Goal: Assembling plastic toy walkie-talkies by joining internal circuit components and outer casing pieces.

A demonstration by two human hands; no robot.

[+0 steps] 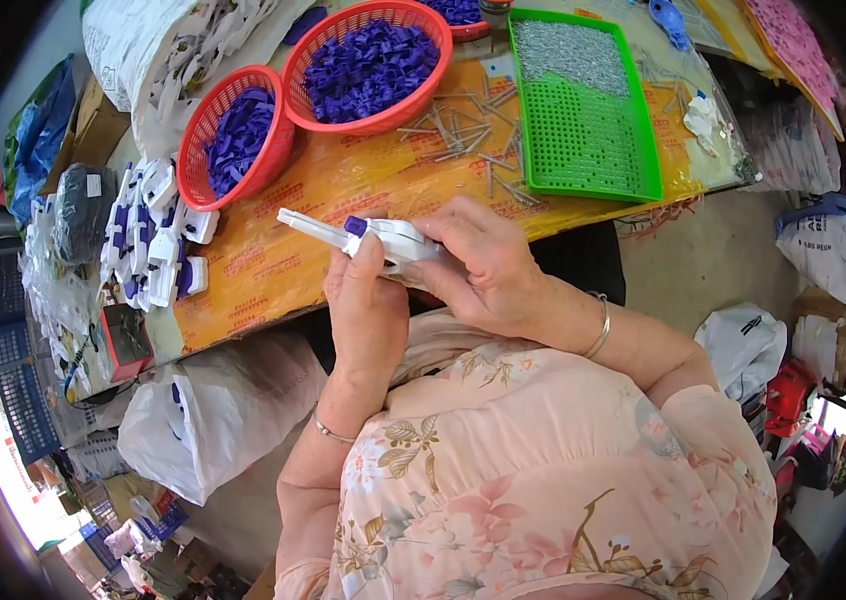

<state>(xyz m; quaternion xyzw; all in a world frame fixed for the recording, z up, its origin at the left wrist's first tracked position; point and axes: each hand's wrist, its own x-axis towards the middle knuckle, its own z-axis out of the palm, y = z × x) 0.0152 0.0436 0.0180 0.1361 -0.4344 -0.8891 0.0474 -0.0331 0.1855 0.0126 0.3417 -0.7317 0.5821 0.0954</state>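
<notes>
Both hands hold a white plastic handheld device [398, 240] just off the table's near edge. A long narrow white arm juts from it toward the left, and a small purple piece sits on its top. My left hand [368, 310] is closed round its left part, thumb laid over the front. Its right end is pinched between the thumb and fingers of my right hand [483, 270]. The palms hide much of the device's underside. Left of my hands, similar white and purple plastic pieces [155, 240] lie piled together.
Red baskets [368, 128] of small purple parts stand at the back. A green perforated tray [591, 185] holds small silvery pieces, with loose metal pins [463, 130] beside it. Orange-yellow sheeting [243, 275] covers the table. A white plastic bag [168, 420] hangs below its front edge.
</notes>
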